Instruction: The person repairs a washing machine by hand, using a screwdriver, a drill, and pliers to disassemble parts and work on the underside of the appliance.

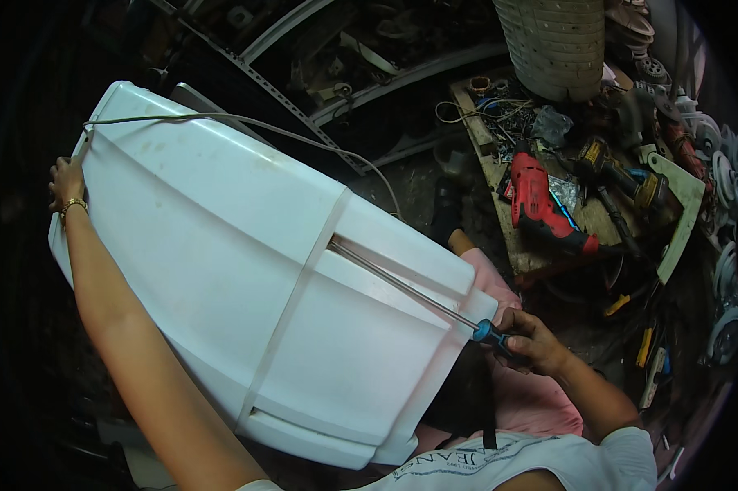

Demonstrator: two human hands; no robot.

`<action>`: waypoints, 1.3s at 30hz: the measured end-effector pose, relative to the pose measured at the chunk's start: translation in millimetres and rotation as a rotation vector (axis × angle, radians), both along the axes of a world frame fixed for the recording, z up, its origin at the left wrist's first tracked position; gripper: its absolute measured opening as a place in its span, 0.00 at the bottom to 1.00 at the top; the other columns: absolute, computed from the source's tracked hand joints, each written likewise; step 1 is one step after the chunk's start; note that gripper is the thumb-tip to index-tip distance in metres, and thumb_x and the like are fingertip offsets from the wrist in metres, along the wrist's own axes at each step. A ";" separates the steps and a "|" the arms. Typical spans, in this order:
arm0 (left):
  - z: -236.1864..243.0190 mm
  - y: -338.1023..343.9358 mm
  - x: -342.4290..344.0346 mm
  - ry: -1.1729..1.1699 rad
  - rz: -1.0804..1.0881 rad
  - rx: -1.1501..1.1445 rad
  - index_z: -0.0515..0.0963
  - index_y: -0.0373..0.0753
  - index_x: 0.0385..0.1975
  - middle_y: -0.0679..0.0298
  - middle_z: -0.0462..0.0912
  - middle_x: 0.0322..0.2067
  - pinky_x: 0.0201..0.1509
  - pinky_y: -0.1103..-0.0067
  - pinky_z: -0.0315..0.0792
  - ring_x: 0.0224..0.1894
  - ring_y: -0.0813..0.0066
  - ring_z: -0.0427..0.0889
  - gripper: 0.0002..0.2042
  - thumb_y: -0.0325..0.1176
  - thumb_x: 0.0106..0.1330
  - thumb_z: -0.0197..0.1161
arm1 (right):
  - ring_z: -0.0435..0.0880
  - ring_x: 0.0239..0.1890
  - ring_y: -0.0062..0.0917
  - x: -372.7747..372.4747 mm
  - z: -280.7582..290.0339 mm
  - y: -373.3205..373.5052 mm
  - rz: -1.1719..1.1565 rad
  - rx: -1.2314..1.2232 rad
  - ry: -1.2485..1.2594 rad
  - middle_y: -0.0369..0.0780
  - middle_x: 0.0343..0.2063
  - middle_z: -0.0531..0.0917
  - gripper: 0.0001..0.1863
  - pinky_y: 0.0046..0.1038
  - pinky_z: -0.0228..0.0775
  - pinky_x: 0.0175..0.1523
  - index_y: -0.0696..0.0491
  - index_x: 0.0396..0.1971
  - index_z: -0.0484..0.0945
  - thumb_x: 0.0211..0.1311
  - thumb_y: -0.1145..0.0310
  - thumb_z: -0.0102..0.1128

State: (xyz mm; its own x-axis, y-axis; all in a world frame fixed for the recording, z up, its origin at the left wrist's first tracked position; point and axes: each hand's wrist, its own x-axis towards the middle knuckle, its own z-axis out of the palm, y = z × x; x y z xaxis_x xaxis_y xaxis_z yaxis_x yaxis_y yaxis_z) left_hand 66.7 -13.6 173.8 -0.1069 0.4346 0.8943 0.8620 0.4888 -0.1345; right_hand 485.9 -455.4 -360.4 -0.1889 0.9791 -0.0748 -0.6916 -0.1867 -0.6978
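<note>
Across my lap lies a large white plastic housing (pixel 197 237), with a seam running across it and recessed slots near the seam. My right hand (pixel 533 340) is closed around the blue and black handle of a long screwdriver (pixel 410 286). Its shaft lies along a groove of the housing, and the tip reaches into a slot at the seam. At the far left end, my left hand (pixel 65 184) grips the housing's edge, fingers partly hidden behind it. A grey cable (pixel 246 120) runs over the upper side of the housing.
On the right, a low wooden bench (pixel 508 213) carries a red power drill (pixel 535 196), a yellow and black cordless drill (pixel 623 176) and loose screws. A tall ribbed white drum (pixel 553 49) stands behind. Metal frames (pixel 279 90) are at the back; white wheel-like parts (pixel 725 176) hang far right.
</note>
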 end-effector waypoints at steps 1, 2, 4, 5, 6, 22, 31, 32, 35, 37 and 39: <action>1.5 0.1 0.4 -0.014 -0.001 -0.014 0.66 0.52 0.58 0.67 0.62 0.65 0.64 0.43 0.47 0.68 0.50 0.56 0.25 0.52 0.64 0.39 | 0.71 0.15 0.16 -3.2 -4.4 0.5 -0.041 0.038 -0.120 0.40 0.25 0.79 0.19 0.18 0.62 0.19 0.56 0.43 0.71 0.59 0.60 0.63; 2.9 0.4 0.5 -0.027 0.021 -0.029 0.66 0.51 0.58 0.67 0.61 0.65 0.64 0.43 0.47 0.68 0.50 0.56 0.25 0.51 0.64 0.39 | 0.71 0.15 0.16 -6.7 -9.1 1.6 -0.075 0.021 -0.132 0.40 0.25 0.79 0.19 0.18 0.62 0.19 0.56 0.43 0.71 0.59 0.60 0.63; 5.3 1.9 0.1 -0.015 -0.004 -0.017 0.66 0.51 0.59 0.66 0.62 0.65 0.63 0.41 0.46 0.68 0.50 0.56 0.25 0.51 0.63 0.40 | 0.78 0.21 0.22 -15.0 -18.0 6.7 -0.464 0.301 -0.607 0.40 0.25 0.80 0.17 0.23 0.70 0.27 0.57 0.38 0.74 0.55 0.62 0.67; 5.7 3.4 -1.2 -0.002 -0.012 0.005 0.66 0.51 0.59 0.65 0.61 0.65 0.63 0.41 0.45 0.68 0.49 0.56 0.25 0.51 0.63 0.40 | 0.82 0.30 0.25 -18.2 -21.2 7.8 -0.620 0.322 -0.780 0.41 0.26 0.81 0.16 0.28 0.73 0.36 0.58 0.35 0.77 0.50 0.65 0.70; 4.7 5.7 -3.9 -0.013 0.013 0.000 0.66 0.51 0.59 0.64 0.61 0.65 0.63 0.41 0.45 0.68 0.49 0.56 0.25 0.51 0.63 0.40 | 0.82 0.30 0.25 -22.2 -23.9 11.6 -0.601 0.322 -0.775 0.41 0.26 0.81 0.16 0.28 0.73 0.36 0.58 0.35 0.77 0.50 0.65 0.70; -246.1 -204.9 194.7 0.638 -1.393 -0.542 0.73 0.44 0.53 0.65 0.73 0.51 0.61 0.65 0.56 0.56 0.66 0.68 0.20 0.37 0.60 0.60 | 0.73 0.29 0.31 -28.4 -30.7 20.8 -1.008 0.727 -1.253 0.41 0.30 0.76 0.17 0.32 0.64 0.35 0.51 0.26 0.69 0.41 0.75 0.71; -391.2 -313.2 292.4 1.057 -1.662 -1.124 0.81 0.42 0.32 0.68 0.72 0.37 0.49 0.70 0.63 0.46 0.73 0.71 0.12 0.42 0.55 0.61 | 0.64 0.36 0.22 -51.4 -29.8 24.1 -1.177 0.289 -0.201 0.38 0.38 0.63 0.26 0.26 0.61 0.43 0.50 0.37 0.58 0.49 0.50 0.59; -395.3 -312.5 294.0 0.995 -1.703 -1.046 0.81 0.42 0.32 0.68 0.72 0.37 0.49 0.70 0.63 0.46 0.73 0.71 0.12 0.42 0.55 0.61 | 0.64 0.36 0.22 -51.6 -27.8 23.1 -1.176 0.307 -0.099 0.38 0.37 0.64 0.22 0.27 0.62 0.43 0.50 0.37 0.59 0.52 0.54 0.57; -405.4 -310.5 293.9 0.869 -1.710 -1.061 0.78 0.43 0.31 0.68 0.72 0.36 0.44 0.71 0.63 0.44 0.73 0.72 0.09 0.39 0.54 0.59 | 0.68 0.39 0.21 -39.8 -22.0 14.8 -0.972 -0.009 0.098 0.38 0.40 0.67 0.19 0.27 0.65 0.43 0.50 0.41 0.62 0.61 0.52 0.52; -408.9 -311.4 292.3 0.904 -1.722 -1.021 0.77 0.42 0.33 0.68 0.72 0.36 0.43 0.72 0.64 0.44 0.73 0.72 0.10 0.39 0.55 0.59 | 0.70 0.36 0.21 -28.8 -17.9 0.3 -0.773 -0.074 0.087 0.37 0.38 0.69 0.20 0.25 0.67 0.39 0.50 0.43 0.63 0.64 0.49 0.49; -409.3 -310.5 293.2 0.926 -1.741 -0.956 0.75 0.42 0.35 0.68 0.72 0.36 0.42 0.73 0.64 0.43 0.73 0.72 0.11 0.39 0.55 0.59 | 0.73 0.22 0.21 -13.6 -16.2 -18.7 -0.258 -0.283 0.052 0.37 0.27 0.73 0.27 0.19 0.66 0.22 0.48 0.48 0.63 0.64 0.39 0.47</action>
State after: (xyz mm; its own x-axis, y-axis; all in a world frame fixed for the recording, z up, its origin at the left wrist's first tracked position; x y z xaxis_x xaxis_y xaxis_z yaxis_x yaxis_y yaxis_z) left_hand 359.9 -324.1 -235.4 0.9817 -0.1875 -0.0341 -0.1886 -0.9309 -0.3127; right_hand 472.3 -474.1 -376.6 0.0506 0.9370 -0.3456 -0.7741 -0.1819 -0.6064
